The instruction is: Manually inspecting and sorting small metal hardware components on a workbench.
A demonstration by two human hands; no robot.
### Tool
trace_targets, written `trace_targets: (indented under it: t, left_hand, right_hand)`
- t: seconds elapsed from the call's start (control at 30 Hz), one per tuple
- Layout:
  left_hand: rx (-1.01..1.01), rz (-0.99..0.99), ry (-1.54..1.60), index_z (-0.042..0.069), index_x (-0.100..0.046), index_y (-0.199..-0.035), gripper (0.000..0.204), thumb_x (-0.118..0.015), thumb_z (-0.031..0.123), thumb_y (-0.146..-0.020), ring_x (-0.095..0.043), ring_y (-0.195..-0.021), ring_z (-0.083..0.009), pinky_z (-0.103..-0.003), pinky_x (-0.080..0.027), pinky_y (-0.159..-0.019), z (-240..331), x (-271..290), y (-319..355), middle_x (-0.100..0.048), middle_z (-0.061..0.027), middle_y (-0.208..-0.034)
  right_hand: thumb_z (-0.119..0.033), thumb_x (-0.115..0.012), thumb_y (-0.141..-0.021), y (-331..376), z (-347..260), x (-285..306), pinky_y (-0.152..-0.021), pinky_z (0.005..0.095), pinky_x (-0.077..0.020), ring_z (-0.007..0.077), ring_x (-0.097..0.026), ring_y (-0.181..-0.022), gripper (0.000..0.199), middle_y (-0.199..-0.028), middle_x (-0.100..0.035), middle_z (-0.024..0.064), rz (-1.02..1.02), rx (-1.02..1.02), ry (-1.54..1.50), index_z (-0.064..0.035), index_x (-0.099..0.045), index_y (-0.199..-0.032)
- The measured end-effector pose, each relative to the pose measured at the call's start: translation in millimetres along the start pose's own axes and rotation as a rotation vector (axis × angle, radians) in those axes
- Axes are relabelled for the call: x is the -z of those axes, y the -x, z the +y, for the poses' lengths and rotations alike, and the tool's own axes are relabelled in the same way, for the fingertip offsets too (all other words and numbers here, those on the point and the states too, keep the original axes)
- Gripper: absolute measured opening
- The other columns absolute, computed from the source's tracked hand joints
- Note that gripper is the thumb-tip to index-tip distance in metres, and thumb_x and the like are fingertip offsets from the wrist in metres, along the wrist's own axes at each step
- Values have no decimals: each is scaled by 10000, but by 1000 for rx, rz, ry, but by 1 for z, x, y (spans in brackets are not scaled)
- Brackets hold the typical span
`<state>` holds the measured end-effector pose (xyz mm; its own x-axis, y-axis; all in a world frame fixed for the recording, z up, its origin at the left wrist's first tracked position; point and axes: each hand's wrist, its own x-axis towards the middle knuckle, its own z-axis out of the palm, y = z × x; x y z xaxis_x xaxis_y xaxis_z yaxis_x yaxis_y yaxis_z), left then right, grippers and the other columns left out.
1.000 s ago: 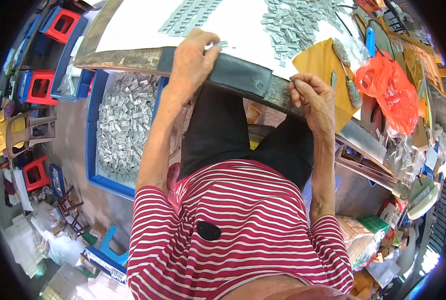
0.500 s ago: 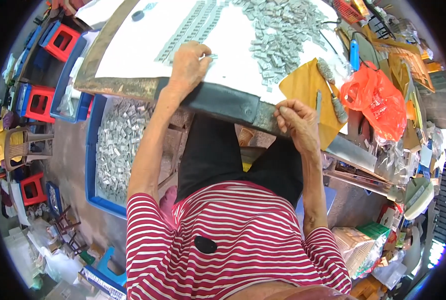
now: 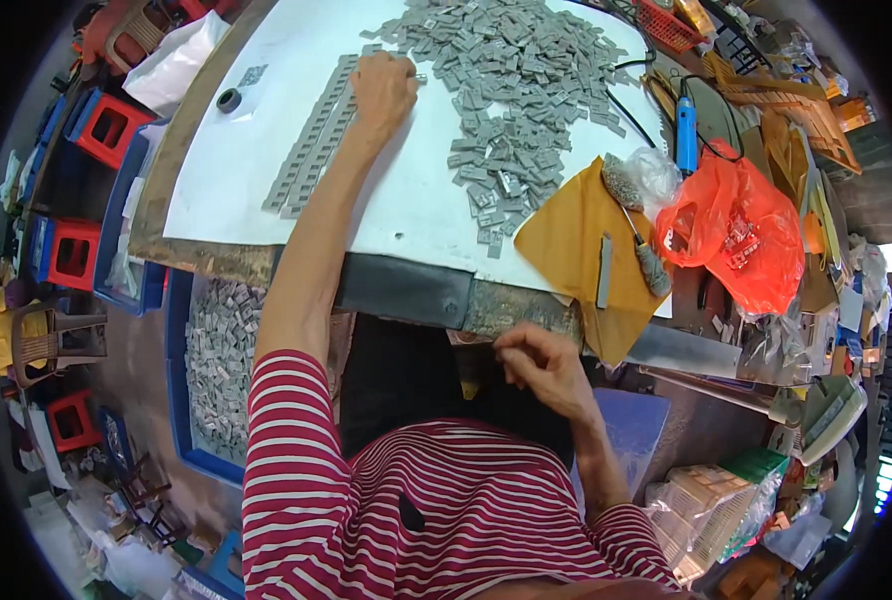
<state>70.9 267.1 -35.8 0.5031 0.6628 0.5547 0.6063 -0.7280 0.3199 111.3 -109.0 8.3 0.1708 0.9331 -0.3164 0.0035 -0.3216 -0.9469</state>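
My left hand reaches to the far end of the rows of small grey pieces laid side by side on the white sheet. Its fingers are closed, with a small grey piece showing at the fingertips. To its right spreads a large loose heap of flat grey pieces. My right hand is just off the table's near edge, above my lap. Its fingers are curled together, and anything between them is hidden.
An orange-brown paper sheet carries a grey strip and a double-ended brush. Red plastic bags and a blue-handled tool lie at right. Below the table's left side stands a blue bin of pieces.
My left hand has gone farther up along the rows. My right hand has drawn back from the table edge toward my lap. The whole view has shifted forward over the table.
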Motion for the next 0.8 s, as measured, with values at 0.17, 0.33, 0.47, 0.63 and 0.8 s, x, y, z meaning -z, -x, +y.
trace_targets:
  t: [0.17,0.33,0.47,0.63,0.8]
  left_hand:
    - [32,-13,-46,140,-663,-806,132,-623,140,-680,-473,-932,-300,-453,-392,-760,-13,-9,-15,-560,-90,-905]
    - [3,-33,-98,117,-661,-823,149,-616,139,-683,-470,-940,-309,-452,-389,-771,-12,-9,-22,-562,-101,-924]
    - [-71,7,-29,94,-656,-803,159,-579,176,-690,-469,-943,-310,-450,-380,-781,1,-15,-29,-568,-104,-924]
    - [-15,-29,-181,57,-635,-733,179,-576,217,-679,-474,-897,-333,-500,-375,-704,19,-27,-36,-564,-120,-871]
    - [-8,43,-83,44,-623,-701,167,-576,200,-664,-498,-836,-352,-526,-370,-653,19,-36,-33,-576,-137,-818]
  right_hand:
    - [-8,-529,-825,2,2,3,-484,183,-383,56,-509,-575,85,-727,-524,20,-27,80,47,23,-561,-897]
    - [-4,-528,-821,-1,0,1,-488,194,-390,71,-517,-573,81,-730,-521,34,-47,79,55,18,-564,-890]
    - [5,-529,-815,-4,-1,2,-492,204,-395,81,-522,-573,82,-728,-525,41,-80,72,56,20,-563,-888]
    - [6,-523,-818,-2,-1,2,-498,212,-402,89,-526,-580,90,-744,-532,53,-89,68,46,24,-561,-897]
    - [5,-518,-821,2,8,1,-509,214,-408,96,-527,-586,98,-754,-535,62,-81,99,23,23,-559,-907]
